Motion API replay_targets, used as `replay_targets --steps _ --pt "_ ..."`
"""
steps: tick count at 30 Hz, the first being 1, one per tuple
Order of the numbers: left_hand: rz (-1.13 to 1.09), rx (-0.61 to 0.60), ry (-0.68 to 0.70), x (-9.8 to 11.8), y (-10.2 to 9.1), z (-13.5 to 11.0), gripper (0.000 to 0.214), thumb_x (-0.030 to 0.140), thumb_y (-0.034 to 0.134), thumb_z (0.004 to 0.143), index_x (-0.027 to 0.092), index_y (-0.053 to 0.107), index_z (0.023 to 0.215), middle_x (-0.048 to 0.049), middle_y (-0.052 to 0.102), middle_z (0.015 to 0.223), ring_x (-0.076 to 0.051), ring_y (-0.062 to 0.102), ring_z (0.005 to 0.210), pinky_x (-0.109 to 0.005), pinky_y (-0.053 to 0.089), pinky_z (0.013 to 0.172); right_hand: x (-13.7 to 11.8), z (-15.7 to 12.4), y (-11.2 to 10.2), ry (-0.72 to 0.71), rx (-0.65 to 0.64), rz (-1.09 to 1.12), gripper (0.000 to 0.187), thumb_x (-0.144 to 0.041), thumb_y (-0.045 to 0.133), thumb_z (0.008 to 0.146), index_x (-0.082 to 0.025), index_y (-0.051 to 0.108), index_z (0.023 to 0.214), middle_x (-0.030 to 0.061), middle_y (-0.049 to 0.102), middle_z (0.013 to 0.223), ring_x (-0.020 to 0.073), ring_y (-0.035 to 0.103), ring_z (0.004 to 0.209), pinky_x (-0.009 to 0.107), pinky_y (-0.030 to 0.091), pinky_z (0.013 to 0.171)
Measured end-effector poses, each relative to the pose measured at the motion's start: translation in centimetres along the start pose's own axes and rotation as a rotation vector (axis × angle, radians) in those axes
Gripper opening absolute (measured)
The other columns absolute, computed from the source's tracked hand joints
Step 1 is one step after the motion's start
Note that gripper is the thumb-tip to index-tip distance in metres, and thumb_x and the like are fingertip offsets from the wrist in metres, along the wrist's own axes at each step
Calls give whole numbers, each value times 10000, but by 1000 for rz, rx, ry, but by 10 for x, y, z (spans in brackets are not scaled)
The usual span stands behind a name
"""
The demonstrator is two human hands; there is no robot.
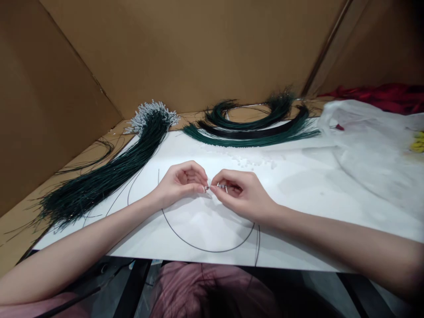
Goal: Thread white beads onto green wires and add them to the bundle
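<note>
While both forearms reach in over the white sheet [298, 221], the two hands meet fingertip to fingertip just above it. The right hand [243, 192] has thumb and forefinger pinched on a thin dark wire strung with small white beads [221, 186], which lies in the hollow of that hand. The left hand [185, 183] is narrowed too, thumb against finger on a tiny piece [207, 188] right beside the right fingertips; from where I stand it's too small to tell what it is.

Below the grip, a dark wire curve [212, 251] bows across the sheet, running under both hands. Just beyond the grip, loose white beads [243, 160] lie scattered, and farther off sit curved bundles of dark green wire [258, 140]. To the left of the grip sprawls a thick sheaf of green wires [122, 174], its far end bristling with white beaded tips [150, 114]. Well to the right lies a crumpled translucent plastic bag [374, 145], with red material [380, 98] behind it. Brown panels [198, 48] stand up beyond everything.
</note>
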State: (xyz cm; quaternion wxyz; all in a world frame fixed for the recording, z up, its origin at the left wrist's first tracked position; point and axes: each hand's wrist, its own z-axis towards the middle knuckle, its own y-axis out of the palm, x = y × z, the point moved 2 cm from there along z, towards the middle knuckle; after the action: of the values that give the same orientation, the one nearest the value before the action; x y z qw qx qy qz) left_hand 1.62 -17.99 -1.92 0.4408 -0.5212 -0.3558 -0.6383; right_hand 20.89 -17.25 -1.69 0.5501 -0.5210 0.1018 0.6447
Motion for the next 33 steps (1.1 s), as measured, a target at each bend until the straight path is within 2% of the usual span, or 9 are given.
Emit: replay_targets --steps 7,21,33 --pt "40 12 -4 1 0 -2 213 111 818 694 128 672 847 -24 726 764 -109 699 700 -189 566 691 3 0 1 -10 -11 -6 77 -180 593 849 -141 643 806 -18 574 657 58 384 531 200 313 517" --pt "51 16 -1 0 -1 -1 241 132 827 687 134 659 860 -29 723 764 -123 700 698 -213 569 692 0 0 0 -3 -32 10 68 -170 593 831 -153 620 771 -42 503 601 56 335 499 207 285 496" --pt "57 31 11 1 2 -1 237 113 823 685 133 664 859 -19 723 766 -111 702 702 -194 564 693 1 -1 0 -26 -20 -12 65 -171 591 837 -154 627 786 -26 556 642 60 366 516 207 304 513"
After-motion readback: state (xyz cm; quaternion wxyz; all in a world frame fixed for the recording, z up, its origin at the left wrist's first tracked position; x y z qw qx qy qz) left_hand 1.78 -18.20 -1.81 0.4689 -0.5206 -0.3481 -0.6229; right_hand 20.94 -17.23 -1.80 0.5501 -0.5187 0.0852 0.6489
